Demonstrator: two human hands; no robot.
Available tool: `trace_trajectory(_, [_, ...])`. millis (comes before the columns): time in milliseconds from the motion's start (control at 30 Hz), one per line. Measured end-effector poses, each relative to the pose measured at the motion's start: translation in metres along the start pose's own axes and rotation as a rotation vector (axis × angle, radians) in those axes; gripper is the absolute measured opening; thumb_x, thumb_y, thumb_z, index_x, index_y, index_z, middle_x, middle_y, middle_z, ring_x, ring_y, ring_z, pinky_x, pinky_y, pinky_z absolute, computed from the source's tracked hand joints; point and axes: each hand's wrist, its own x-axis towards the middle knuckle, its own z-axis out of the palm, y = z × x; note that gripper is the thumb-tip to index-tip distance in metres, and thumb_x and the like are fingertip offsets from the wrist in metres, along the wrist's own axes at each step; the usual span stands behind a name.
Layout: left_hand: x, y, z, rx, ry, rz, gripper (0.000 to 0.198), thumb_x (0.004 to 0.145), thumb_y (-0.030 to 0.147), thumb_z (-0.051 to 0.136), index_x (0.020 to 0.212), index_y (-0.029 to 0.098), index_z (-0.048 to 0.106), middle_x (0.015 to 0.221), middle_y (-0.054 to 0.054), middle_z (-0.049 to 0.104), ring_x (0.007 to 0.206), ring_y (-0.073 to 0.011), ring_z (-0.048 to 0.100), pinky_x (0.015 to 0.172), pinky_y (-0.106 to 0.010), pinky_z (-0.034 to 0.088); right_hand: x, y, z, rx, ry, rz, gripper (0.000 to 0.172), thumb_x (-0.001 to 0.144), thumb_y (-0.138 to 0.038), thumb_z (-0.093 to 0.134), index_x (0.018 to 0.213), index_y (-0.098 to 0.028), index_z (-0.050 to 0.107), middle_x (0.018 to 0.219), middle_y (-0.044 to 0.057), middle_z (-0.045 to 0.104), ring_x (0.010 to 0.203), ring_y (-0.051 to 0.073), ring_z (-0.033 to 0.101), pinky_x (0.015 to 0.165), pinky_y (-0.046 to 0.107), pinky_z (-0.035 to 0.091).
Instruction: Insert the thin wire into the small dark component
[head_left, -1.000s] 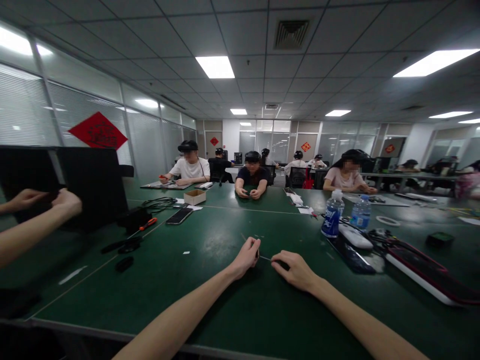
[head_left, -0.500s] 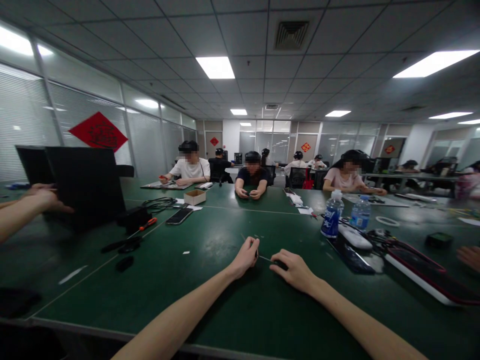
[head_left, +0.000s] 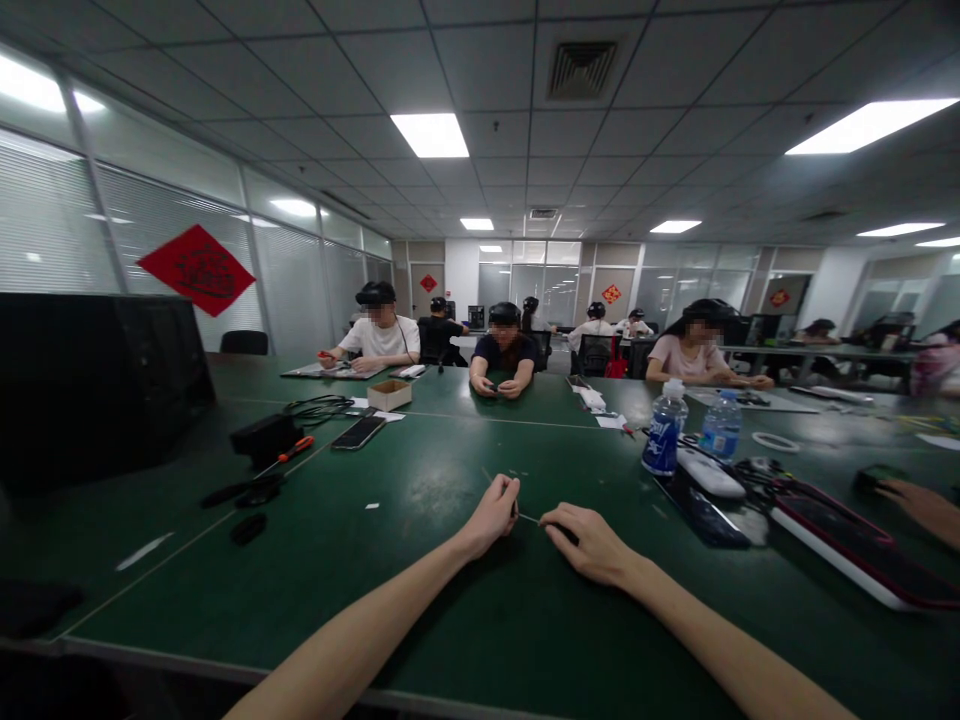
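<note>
My left hand rests on the green table, its fingers pinched round one end of a thin pale strip. A few centimetres to the right lies my right hand, fingers curled over the strip's other end and a small dark object that I cannot make out. Both forearms stretch across the table toward the middle.
Two water bottles, a white device and a red-edged flat case lie to the right. A phone, cardboard box, cables and an orange-handled tool lie left. A large black panel stands far left. Several people sit opposite; another person's hand reaches in at right.
The neighbour's hands at the left have gone and the black panel they held now stands lower and wider. Another person's hand has reached further in at the right. My hands barely moved.
</note>
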Motion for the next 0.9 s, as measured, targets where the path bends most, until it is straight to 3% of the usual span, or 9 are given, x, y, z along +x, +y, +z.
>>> trace_trajectory(900, [0.0039,-0.0044,-0.0020,-0.025,0.004,-0.019,0.040,0.080,0.062,0.038,0.086,0.022,0.038,0.059,0.006,0.042,0.039,-0.0042,0.028,0.037,-0.016,0.019,-0.0015,0.0011,0.0045,0.011,0.059,-0.018,0.026,0.093,-0.030,0.037,0.105,-0.019,0.059,0.094,0.006,0.060,0.081,0.016,0.056,0.073,0.028,0.045])
